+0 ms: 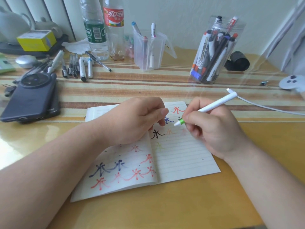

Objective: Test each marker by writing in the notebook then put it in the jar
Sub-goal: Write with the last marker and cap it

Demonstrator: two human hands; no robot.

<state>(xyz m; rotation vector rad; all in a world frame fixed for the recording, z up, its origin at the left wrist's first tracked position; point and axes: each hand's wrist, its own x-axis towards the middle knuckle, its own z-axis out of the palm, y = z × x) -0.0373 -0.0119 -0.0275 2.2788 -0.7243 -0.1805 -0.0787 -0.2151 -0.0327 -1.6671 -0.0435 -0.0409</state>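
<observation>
An open lined notebook (181, 156) lies in front of me, with red, blue, black and faint green characters written on it. My right hand (214, 129) grips a white marker (216, 103) like a pen. The marker's white end with a green ring (181, 121) hovers just above the right page. My left hand (135, 119) rests on the notebook's upper left with fingers loosely curled, fingertips close to the marker's end, and nothing shows in it. A clear round jar (212, 52) full of markers stands at the back right.
A clear square container (148, 52) with a few markers stands at the back centre, two plastic bottles (105, 30) to its left. Loose markers and pens (77, 66) and two stacked phones (31, 98) lie at the left. A white cable (264, 106) and a controller (290, 83) lie at the right.
</observation>
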